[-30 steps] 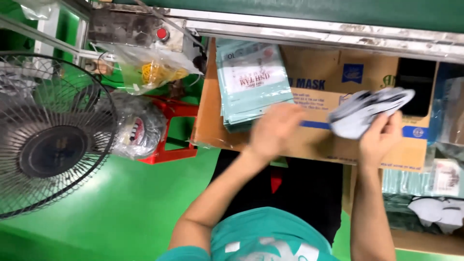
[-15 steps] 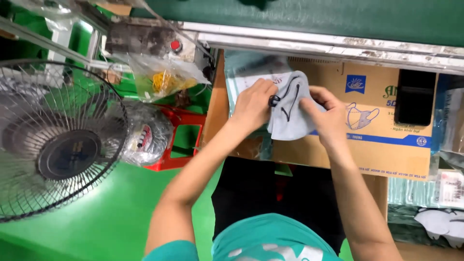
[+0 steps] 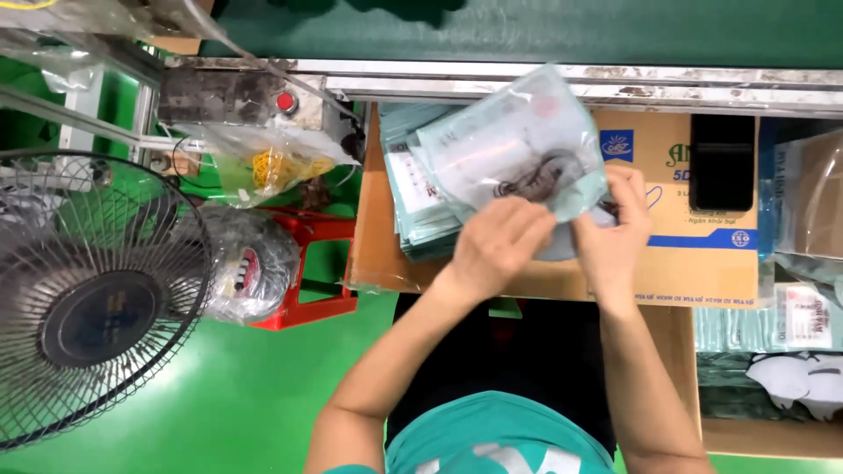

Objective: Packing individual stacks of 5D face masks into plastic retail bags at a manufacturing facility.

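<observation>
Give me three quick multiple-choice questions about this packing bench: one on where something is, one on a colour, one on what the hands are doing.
1. Where is the fan?
A. at the left of the picture
B. on the cardboard box
C. behind the phone

2. What colour is the stool?
A. blue
B. red
C. white

3. What are the two hands doing?
A. resting empty
B. gripping the fan
C. both holding a clear pouch

Answers:
1 A, it stands over the green floor at the left.
2 B, its frame is red.
3 C, the left hand and right hand both grip the clear pouch, with a dark-strapped mask inside.
</observation>
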